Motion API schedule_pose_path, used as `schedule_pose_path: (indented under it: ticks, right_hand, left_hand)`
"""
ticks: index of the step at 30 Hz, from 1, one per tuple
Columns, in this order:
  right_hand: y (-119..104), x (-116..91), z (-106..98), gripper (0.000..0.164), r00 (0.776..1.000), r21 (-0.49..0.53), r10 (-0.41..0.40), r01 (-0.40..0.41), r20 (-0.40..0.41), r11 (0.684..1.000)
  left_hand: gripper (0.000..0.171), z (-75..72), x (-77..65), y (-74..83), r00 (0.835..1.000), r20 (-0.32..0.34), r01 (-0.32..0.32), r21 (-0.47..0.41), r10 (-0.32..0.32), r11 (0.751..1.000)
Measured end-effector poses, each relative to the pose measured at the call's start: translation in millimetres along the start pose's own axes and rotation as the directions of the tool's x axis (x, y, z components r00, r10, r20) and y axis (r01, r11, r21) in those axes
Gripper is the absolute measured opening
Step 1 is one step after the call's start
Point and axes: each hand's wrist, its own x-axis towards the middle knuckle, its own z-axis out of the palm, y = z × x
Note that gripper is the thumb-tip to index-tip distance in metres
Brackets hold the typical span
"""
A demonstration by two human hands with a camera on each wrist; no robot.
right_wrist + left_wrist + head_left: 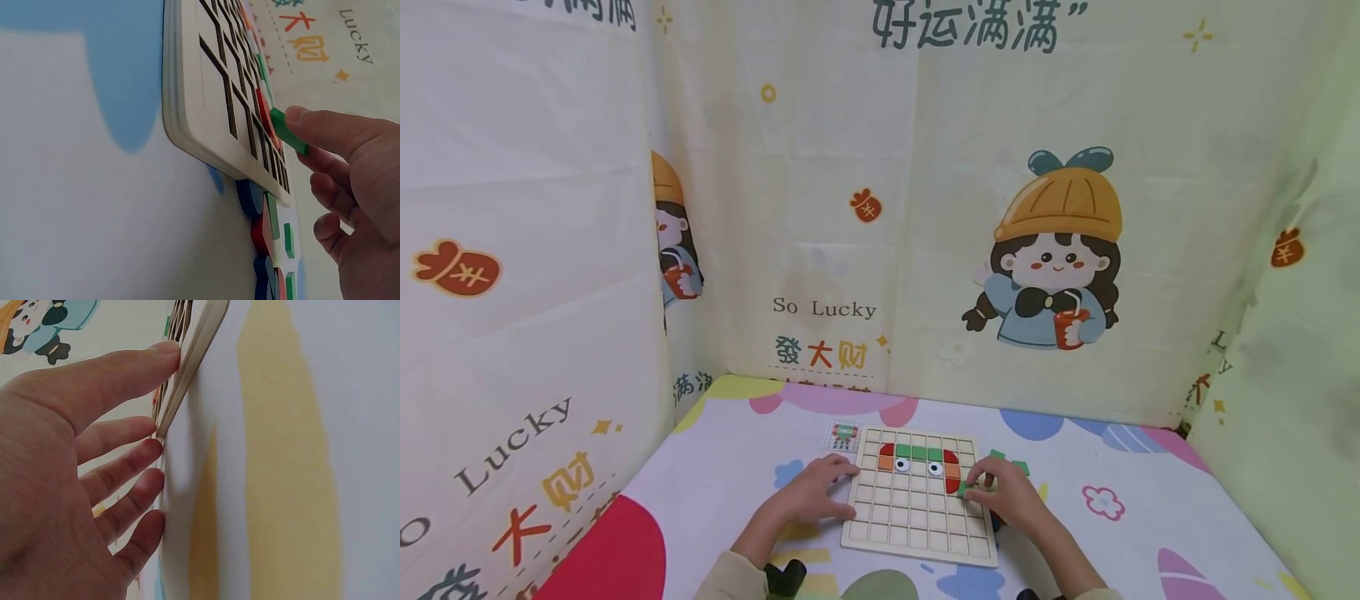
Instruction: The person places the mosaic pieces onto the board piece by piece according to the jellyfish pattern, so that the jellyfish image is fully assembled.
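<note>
Green tile (289, 132) — pinched in the right hand (375, 187), over the wooden grid board (917, 532) toward three o'clock; likely light, stiff, smooth, best taken by opposite edges. Left hand (808, 492) — fingers extended, loosely spread, touching the board's nine o'clock edge.

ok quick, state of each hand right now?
Left hand: open, at the left edge of the wooden grid board.
Right hand: closed, pinching a green tile.
</note>
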Motion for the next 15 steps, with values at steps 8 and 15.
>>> schedule_pose_path:
  ticks: [8, 15]
  right_hand:
    - [-1, 6, 10, 0.015, 0.999, 0.034, -0.044, 0.045, -0.024, 0.998]
    - [-4, 13, 19, 0.015, 1.0, 0.025, -0.01, 0.009, 0.028, 1.0]
  left_hand:
    - [0.063, -0.4, -0.5, -0.9, 1.0, -0.004, -0.008, 0.007, 0.008, 1.0]
    - [0.063, 0.0, 0.3, -0.7, 1.0, -0.006, -0.014, 0.004, 0.014, 1.0]
